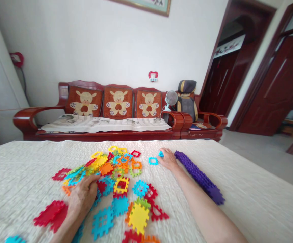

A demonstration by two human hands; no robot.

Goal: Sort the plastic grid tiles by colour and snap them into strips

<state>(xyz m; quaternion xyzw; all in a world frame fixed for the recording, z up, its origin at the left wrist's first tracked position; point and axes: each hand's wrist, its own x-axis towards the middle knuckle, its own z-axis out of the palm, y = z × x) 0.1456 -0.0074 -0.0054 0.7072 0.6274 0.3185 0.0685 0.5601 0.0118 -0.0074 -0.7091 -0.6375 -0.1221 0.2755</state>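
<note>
My left hand [82,194] reaches into a loose pile of coloured interlocking plastic tiles, its fingers bent together by a red tile [101,186]. What those fingers hold, if anything, is hidden. To the right, my right hand [168,159] is closed on a small blue interlocking tile [161,154], mostly covered by the fingers. A blue frame-shaped tile [153,161] lies flat just left of that hand. Beyond my right hand rests a long purple row of interlocked tiles [195,172], ending in a flat square tile.
More tiles lie nearer me, among them a yellow square tile [138,216], a blue window tile [103,222] and red tiles [50,214]. All rest on a cream cloth-covered table [258,206]. Behind it stand a wooden sofa [126,136] and a small fan [171,98].
</note>
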